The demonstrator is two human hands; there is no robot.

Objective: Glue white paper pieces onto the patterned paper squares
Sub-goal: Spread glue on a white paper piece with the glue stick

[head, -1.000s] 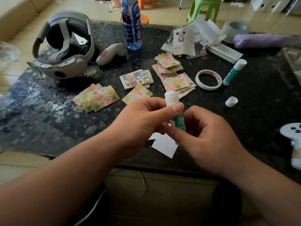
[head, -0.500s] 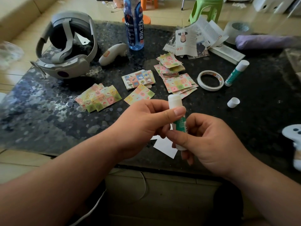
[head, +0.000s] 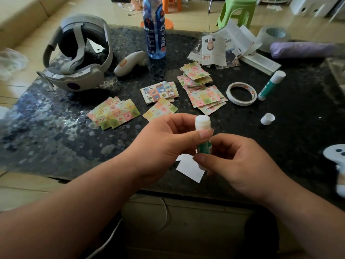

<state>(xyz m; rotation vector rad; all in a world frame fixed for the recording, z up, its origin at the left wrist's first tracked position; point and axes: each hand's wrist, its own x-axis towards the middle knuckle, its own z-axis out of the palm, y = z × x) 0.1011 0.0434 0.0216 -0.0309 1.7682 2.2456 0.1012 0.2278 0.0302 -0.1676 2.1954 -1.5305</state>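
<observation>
Left hand (head: 164, 144): pinches the upper body of the glue stick (head: 203, 126) between thumb and curled fingers, thumb across the front just below the bare glue; probably to keep the tube steady and upright.
Right hand (head: 237, 165): pinches the lower end of the same stick with thumb and forefinger, other fingers curled behind; looks like a grip for turning the base, to push the glue out or draw it in.
Glue stick: upright between both hands, lifted off the table (head: 56, 137), uncapped, white glue showing on top.
Step, as a guess: preparing the glue; no glue on any paper yet, as far as can be seen.
White paper (head: 190, 170): flat on the table right under the hands, near the front edge, partly hidden by them; close at hand for the first stroke of glue.
Squares (head: 113, 114): several small piles, patterned side up, beyond the hands, apart from the white paper; spread out, perhaps so that each can be taken alone.
Cap (head: 267, 119): on its side at the right, apart from the hands; likely from the held stick.
Further out: second stick (head: 270, 86), capped, beside a tape ring (head: 241, 93); headset (head: 78, 55), bottle (head: 154, 28) and newspaper (head: 224, 47) at the far side, out of the working place.
</observation>
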